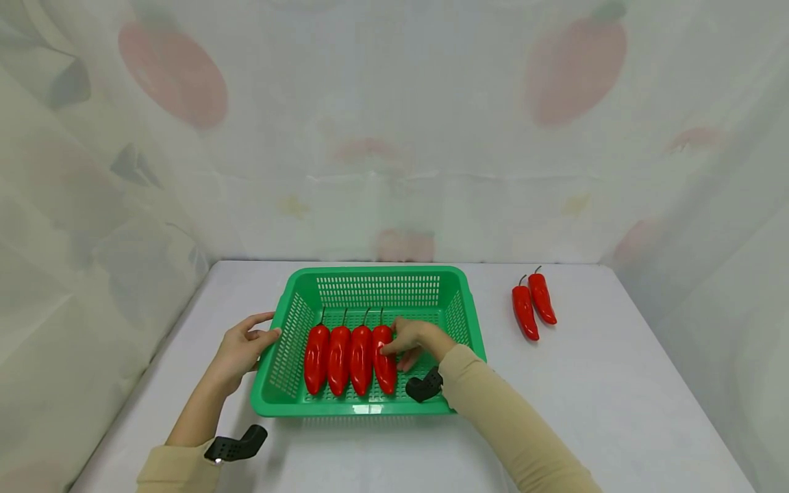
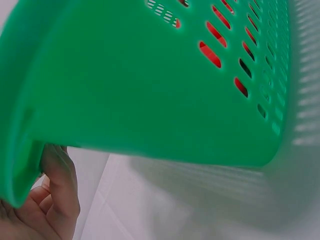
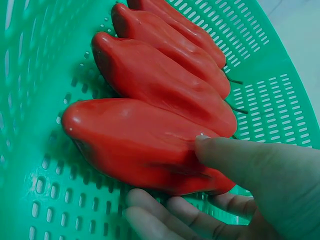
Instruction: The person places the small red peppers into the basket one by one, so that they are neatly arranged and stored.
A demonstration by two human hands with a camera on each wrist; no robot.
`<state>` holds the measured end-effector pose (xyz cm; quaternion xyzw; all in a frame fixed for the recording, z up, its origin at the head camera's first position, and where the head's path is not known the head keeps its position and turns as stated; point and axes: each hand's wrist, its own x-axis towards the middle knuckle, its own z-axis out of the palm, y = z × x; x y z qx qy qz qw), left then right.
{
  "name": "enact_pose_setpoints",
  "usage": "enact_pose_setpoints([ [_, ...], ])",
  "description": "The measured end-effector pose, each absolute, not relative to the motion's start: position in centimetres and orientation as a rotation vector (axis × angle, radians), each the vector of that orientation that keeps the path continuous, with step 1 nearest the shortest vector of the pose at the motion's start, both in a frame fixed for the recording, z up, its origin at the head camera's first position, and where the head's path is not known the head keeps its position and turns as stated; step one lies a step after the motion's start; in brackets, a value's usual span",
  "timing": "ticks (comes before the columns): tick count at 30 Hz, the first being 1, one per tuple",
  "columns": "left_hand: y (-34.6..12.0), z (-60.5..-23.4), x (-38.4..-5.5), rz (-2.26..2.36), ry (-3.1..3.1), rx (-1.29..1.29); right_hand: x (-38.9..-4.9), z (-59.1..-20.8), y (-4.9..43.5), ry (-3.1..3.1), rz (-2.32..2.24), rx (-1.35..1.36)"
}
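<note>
A green plastic basket [image 1: 388,409] stands on the white table, with several red chili peppers [image 1: 339,359] side by side on its slotted floor. My left hand [image 1: 242,346] grips the basket's left rim; the left wrist view shows curled fingers [image 2: 62,192] under that rim. Inside the basket, my right hand [image 1: 414,339] holds the rightmost red pepper [image 3: 145,145]. Its thumb lies on top of this pepper and its other fingers [image 3: 190,212] are along the near side, low by the basket floor. The pepper lies parallel to the others, stem toward the far side.
Two more red peppers [image 1: 524,313] lie close together on the table [image 1: 592,383], right of the basket. Printed cloth [image 1: 394,137] hangs behind the table and along both sides. A black wrist device [image 1: 236,445] is strapped at each sleeve.
</note>
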<state>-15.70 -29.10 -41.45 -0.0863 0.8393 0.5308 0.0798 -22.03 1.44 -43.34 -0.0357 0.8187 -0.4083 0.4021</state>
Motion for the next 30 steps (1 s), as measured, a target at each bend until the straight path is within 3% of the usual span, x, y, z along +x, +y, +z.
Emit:
enact_pose_setpoints([
  [30, -29.11, -41.35, -15.73, 1.595, 2.490, -0.275, -22.14, -43.17, 2.39, 2.122, -1.011, -0.139],
])
